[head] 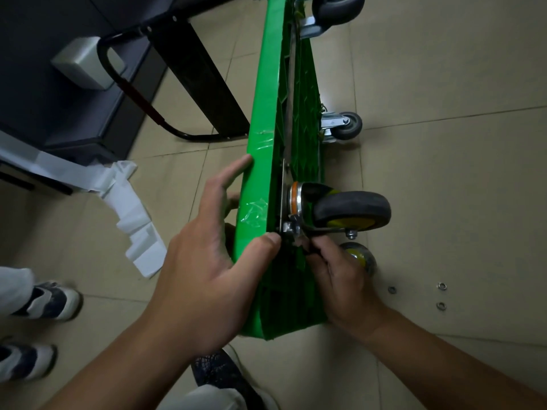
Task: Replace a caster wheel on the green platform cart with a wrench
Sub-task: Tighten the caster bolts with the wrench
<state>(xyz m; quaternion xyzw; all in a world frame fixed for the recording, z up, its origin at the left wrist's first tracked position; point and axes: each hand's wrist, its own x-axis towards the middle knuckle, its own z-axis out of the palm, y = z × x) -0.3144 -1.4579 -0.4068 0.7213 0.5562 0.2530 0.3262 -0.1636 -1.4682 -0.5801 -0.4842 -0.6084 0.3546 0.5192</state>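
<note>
**Head view.** The green platform cart (266, 173) stands on its long edge on the tiled floor (444, 187). It runs from 6 to 12 o'clock through mid-frame, with its ribbed underside facing 3 o'clock.

A caster wheel (352, 211), black tread and yellow hub, sits against that underside just right of centre. Its mounting plate touches the cart.

The left hand (207, 261), at 8 o'clock from the caster, grips the cart's edge. The thumb presses on the rim beside the plate and the index finger lies straight along the deck side. I cannot see the other fingers behind the deck.

The right hand (337, 279), at 6 o'clock from the caster, has its fingers tightly curled. They pinch a small dark object (309, 249) at the plate's corner. I cannot tell whether this is the wrench.

A loose wheel (359, 257) lies on the floor, partly behind this hand. Three washers (441, 286) lie at 4 o'clock. Two further casters (349, 125) show toward 12 o'clock.
</note>
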